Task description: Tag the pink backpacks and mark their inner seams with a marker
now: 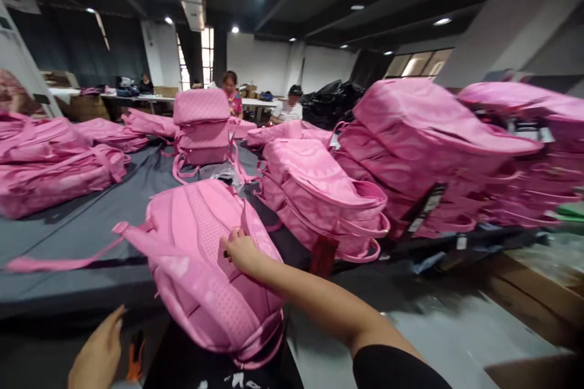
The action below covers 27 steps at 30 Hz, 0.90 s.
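A pink backpack [182, 219] leans at the table's front edge, its padded back panel and shoulder straps facing up. My right hand [241, 252] reaches across to it, fingers closed on the strap at the right of its back panel; the fingertips are partly hidden. One strap's loose end trails left over the dark cloth. My left hand [98, 349] is low at the left, apart from the backpack, fingers stretched out and holding nothing. Close beside it is an orange-handled tool [135, 355], too blurred to name.
Stacked pink backpacks [314, 188] stand right of mine, with taller piles [424, 134] beyond. More pink bags [59, 164] lie at left on the dark-covered table [137, 188]. A pink bag [201, 127] stands upright behind. Cardboard boxes [533, 298] are at lower right. People [287, 110] sit farther back.
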### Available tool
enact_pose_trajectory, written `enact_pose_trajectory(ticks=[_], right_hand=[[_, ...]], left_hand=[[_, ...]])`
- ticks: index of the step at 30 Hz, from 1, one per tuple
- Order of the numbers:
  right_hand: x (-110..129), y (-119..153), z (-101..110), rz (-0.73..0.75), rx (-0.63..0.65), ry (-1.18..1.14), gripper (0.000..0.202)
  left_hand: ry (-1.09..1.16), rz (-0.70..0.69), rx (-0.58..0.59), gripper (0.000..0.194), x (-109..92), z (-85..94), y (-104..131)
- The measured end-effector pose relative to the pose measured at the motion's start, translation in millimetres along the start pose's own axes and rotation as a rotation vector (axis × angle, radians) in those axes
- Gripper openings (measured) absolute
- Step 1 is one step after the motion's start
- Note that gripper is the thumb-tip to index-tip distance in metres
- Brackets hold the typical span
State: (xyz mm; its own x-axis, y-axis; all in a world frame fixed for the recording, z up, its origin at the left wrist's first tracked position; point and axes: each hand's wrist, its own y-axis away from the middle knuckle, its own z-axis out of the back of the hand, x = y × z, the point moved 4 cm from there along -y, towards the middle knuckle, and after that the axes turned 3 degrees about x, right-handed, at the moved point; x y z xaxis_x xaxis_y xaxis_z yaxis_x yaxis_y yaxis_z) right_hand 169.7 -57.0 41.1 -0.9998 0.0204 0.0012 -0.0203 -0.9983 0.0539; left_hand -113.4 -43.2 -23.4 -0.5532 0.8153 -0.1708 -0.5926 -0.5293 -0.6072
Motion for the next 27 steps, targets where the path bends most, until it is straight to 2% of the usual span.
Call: enact_pose_trajectory(ticks=[2,3,5,7,9,11,13,15,17,19,21,23,25,27], right_hand=[[5,-12,-15,-0.071,0.001,-0.028,0.033],[7,-14,-18,-0.101,-0.002,-0.052,0.032],[0,-12,-17,-0.177,-0.017,-0.116,0.031],[-26,0,-13,-0.300,-0.058,-0.187,0.033],[-64,19,-12,-0.435,-0.101,-0.276,0.034],[-98,38,-22,-0.515,-0.111,-0.407,0.029],[-113,48,-40,-0.528,-0.117,-0.551,0.026],[-111,50,-59,-0.525,-0.152,-0.667,0.028],[-100,48,-73,-0.533,-0.199,-0.742,0.035],[-91,45,-79,-0.549,-0.224,-0.785,0.042],[-89,45,-80,-0.569,-0.230,-0.804,0.045],[-91,46,-81,-0.581,-0.226,-0.803,0.045],[-94,48,-83,-0.587,-0.217,-0.775,0.044],[-96,49,-87,-0.592,-0.205,-0.721,0.043]], left_hand=[[-0.050,0.200,-0.148,0.064,-12,-0.6,-19],[-0.011,0.132,-0.105,0.065,-30,-8.6,-35],[0.028,-0.157,0.046,0.064,-74,-33.5,-68],[0.004,-0.285,0.220,0.062,-100,-64.3,-82],[-0.034,-0.313,0.316,0.060,-101,-90.1,-72],[-0.072,-0.332,0.332,0.058,-88,-104.6,-47],[-0.080,-0.386,0.323,0.057,-72,-106.6,-26],[-0.041,-0.416,0.308,0.051,-65,-98.3,-32],[-0.001,-0.409,0.293,0.044,-68,-87.8,-71],[-0.030,-0.434,0.270,0.043,-79,-84.5,-134],[-0.100,-0.462,0.302,0.041,-88,-94.5,-202],[-0.156,-0.478,0.390,0.042,-91,-113.2,-255],[-0.172,-0.534,0.480,0.046,-93,-131.5,-283],[-0.153,-0.607,0.536,0.046,-93,-142.3,-290]])
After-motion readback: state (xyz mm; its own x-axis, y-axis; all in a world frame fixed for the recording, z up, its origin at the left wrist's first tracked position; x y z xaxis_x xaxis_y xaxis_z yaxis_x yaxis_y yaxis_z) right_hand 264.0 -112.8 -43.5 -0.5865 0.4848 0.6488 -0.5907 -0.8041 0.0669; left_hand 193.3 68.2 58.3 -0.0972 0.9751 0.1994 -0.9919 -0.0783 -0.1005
